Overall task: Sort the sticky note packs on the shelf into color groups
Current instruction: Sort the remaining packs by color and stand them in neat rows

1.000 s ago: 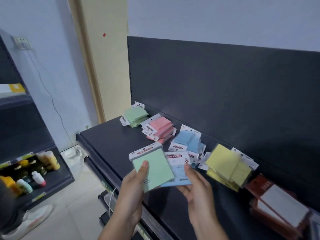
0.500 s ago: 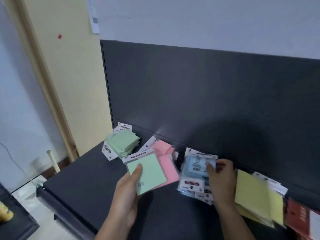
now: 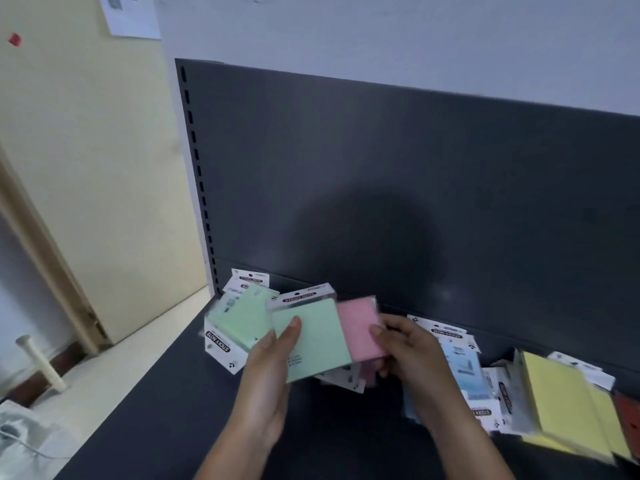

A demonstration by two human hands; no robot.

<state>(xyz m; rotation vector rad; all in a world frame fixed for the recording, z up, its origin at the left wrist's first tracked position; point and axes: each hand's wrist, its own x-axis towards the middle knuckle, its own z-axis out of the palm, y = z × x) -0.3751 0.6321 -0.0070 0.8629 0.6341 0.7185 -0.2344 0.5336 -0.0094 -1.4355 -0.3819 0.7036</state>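
Observation:
My left hand holds a green sticky note pack above the dark shelf, thumb on its face. My right hand grips a pink pack right beside the green one; more pink packs lie under it, mostly hidden. A green pile sits at the shelf's back left corner. A blue pile lies to the right of my right hand, and a yellow pile further right.
The shelf's dark back panel rises behind the piles. Red and white packs show at the right edge. Left of the shelf are a pale floor, a wooden door frame and a white post.
My right hand left the blue pile and moved left, taking hold of a pink pack. My left hand stays on the green pack. The camera shifted closer and to the right.

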